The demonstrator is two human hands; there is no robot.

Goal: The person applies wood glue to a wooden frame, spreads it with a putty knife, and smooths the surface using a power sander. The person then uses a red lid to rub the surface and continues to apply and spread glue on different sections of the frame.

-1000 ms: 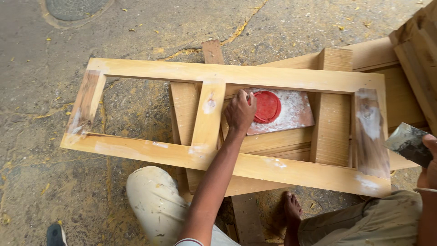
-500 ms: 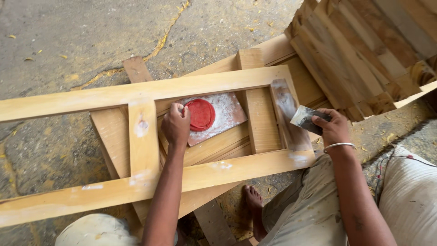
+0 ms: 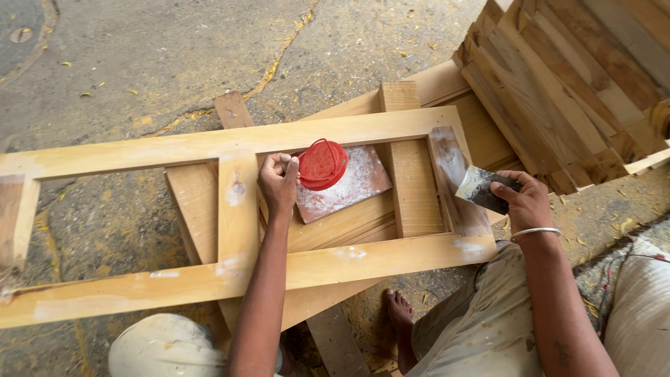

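While the right hand point(image 3: 527, 202) pinches a filler-smeared scraper point(image 3: 483, 188) against the wooden frame point(image 3: 335, 136)'s end rail, the left hand point(image 3: 279, 183) curls round a red tub point(image 3: 322, 164) just right of it, tilted on a white-dusted board point(image 3: 352, 185). Looks like mid-filling; reloading the blade probably comes next. No labels visible.

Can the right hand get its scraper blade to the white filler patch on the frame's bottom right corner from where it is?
Probably yes: the right hand holds the scraper at the wooden frame's right upright, and nothing lies between it and the filler patch.
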